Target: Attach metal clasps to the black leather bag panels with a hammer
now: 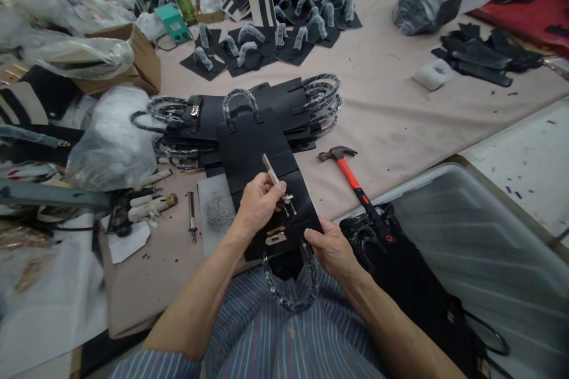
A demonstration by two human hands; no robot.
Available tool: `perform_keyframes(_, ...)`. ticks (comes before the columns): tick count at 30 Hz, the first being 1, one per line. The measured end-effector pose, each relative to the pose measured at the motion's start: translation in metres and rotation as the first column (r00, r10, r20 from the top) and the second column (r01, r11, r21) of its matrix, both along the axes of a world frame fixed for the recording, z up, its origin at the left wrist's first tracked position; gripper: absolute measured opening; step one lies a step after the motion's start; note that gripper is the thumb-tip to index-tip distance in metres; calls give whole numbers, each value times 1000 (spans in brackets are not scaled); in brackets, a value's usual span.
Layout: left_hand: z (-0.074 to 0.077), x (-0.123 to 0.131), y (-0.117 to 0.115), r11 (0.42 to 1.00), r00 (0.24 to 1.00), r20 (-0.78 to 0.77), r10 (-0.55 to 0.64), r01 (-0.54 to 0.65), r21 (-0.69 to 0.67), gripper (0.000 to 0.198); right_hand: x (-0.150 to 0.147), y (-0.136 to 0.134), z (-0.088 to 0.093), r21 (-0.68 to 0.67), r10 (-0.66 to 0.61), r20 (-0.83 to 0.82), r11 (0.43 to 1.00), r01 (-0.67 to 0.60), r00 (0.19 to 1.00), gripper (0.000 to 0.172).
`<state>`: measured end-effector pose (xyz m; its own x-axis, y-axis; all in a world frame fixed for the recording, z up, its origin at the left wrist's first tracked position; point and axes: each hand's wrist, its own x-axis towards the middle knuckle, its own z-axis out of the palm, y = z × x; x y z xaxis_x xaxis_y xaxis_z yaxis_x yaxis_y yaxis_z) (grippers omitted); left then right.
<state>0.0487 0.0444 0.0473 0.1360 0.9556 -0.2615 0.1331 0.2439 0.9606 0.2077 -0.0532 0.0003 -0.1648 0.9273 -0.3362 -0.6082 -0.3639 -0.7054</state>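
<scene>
A flat black leather bag panel (pixel 255 148) with plastic-wrapped handles lies in front of me, running from the table towards my lap. My left hand (pixel 258 201) is closed round a slim metal tool (pixel 273 177) and small metal fittings, held over the panel. My right hand (pixel 331 249) grips the panel's near right edge, thumb on top. Two brass clasp plates (pixel 275 235) sit on the panel between my hands. A wrapped handle (pixel 291 290) hangs below the panel over my striped shirt.
A stack of similar black panels (pixel 293 106) lies behind. A red-handled hammer (pixel 353 180) rests to the right, above a clear plastic bin (pixel 489 237). A grey block (pixel 216 210), a punch (pixel 192 216) and wooden-handled tools (pixel 151 204) lie left. Cardboard boxes and plastic bags crowd the far left.
</scene>
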Motion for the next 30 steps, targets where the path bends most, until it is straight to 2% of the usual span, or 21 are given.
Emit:
perform_keyframes(4,1,2,10,999,995,-97,-16,11,-48,22,-2,6,0,48,32,19,998,-32,999,37)
perform_keyframes(8,-1,4,17,1000,978,-208,-21,20,-4,17,-5,14,0,69,49,25,996,-50,998,35)
perform_keyframes(13,-4,5,20,1000,980,-197,-10,6,-22,19,-9,20,2,49,21,-14,999,-20,1000,36)
perform_keyframes(16,-2,1,20,994,994,-105,-7,-4,-108,21,-9,21,2,25,14,-38,1000,-13,999,36)
perform_keyframes(18,1,-4,19,986,998,62,10,0,-168,23,-6,23,1,15,3,-27,1000,-2,1000,38)
perform_keyframes(22,6,-10,9,986,910,413,36,36,-164,34,-4,28,-1,31,-16,-29,999,17,999,38)
perform_keyframes(25,5,-11,-1,996,877,479,31,10,-84,39,-7,31,-2,83,-18,-46,996,21,999,39)
perform_keyframes(30,0,-11,-8,998,883,468,43,-63,28,36,-12,34,-7,88,5,-45,996,-1,999,46)
